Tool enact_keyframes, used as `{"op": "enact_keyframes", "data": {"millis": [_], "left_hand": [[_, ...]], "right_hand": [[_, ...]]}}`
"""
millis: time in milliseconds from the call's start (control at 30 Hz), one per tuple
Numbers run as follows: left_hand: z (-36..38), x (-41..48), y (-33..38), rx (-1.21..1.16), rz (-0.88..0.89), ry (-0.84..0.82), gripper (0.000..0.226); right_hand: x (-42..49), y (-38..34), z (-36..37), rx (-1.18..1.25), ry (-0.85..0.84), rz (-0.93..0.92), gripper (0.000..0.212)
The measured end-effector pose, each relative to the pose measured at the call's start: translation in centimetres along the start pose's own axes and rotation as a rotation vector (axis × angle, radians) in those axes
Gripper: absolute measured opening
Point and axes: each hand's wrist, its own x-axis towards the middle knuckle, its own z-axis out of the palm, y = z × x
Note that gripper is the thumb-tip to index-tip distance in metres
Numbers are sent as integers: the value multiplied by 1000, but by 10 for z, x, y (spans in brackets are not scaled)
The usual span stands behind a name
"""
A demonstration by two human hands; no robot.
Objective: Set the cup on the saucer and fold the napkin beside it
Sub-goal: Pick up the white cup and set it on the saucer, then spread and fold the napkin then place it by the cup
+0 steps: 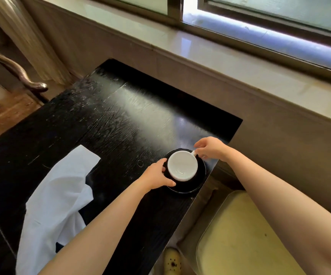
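Note:
A white cup [182, 165] stands upright on a black saucer [198, 181] near the right edge of the black table. My right hand [210, 148] pinches the cup's handle at its far right side. My left hand [157, 174] wraps the cup's left side and touches the saucer's near-left rim. A white napkin [59, 197] lies crumpled and unfolded on the table to the left, partly hidden under my left forearm.
The black table [111, 120] ends right by the saucer. Beyond that edge are a yellow seat cushion [240, 235] and a yellow shoe [172, 261] on the floor. A stone window sill [200, 56] runs along the back. A chair arm [21, 76] is at far left.

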Motion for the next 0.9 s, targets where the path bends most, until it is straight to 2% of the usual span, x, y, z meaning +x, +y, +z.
{"op": "enact_keyframes", "data": {"millis": [100,200,333,400,567,700,800,900], "left_hand": [[-31,-15,5,105,-64,-28,89],[-65,-37,3,165,-98,38,74],[-108,-72,-11,223,-156,142,62],[-127,-93,-22,231,-190,192,60],[-160,-151,-65,183,-287,282,57],[-180,-193,-108,161,-362,359,53],[-184,-218,-138,127,-429,392,50],[-179,-239,-167,92,-477,381,48]], "right_hand": [[-11,-20,-18,-147,-65,9,21],[-23,-51,-35,-356,-115,-8,17],[-40,-111,-39,-578,-231,-87,38],[-44,-141,-30,-614,-299,-106,45],[-50,-212,17,-744,-390,-211,45],[-65,-266,71,-918,-401,-429,44],[-85,-294,115,-1063,-387,-612,35],[-89,-307,160,-1081,-416,-660,47]]}}
